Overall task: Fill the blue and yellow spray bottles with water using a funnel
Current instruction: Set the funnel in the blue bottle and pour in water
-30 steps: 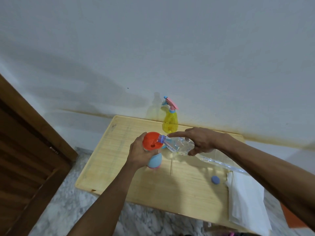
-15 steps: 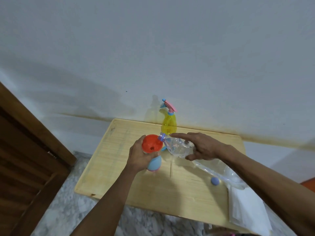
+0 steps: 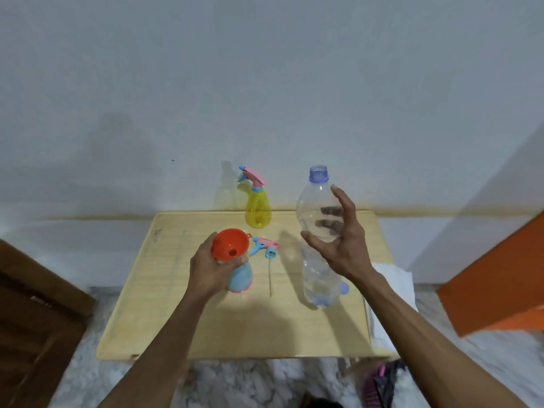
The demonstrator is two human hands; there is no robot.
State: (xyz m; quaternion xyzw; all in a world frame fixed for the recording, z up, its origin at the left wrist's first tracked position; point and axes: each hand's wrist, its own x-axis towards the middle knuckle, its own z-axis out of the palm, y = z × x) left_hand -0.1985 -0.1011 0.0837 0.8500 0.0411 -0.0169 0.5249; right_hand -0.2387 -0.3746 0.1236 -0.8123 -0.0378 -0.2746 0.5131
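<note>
Head view looks down, close over the table

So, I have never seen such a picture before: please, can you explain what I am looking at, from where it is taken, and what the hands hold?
There is no machine here. A person wears a camera on the head, looking down at both hands over a small wooden table by a white wall. The left hand grips the blue spray bottle, with an orange funnel sitting in its neck. Its removed spray head lies beside it. The right hand is open around a clear plastic water bottle, which stands upright, uncapped; whether the fingers touch it is unclear. Its blue cap lies behind it. The yellow spray bottle stands at the back, and a white cloth lies on the right.
</note>
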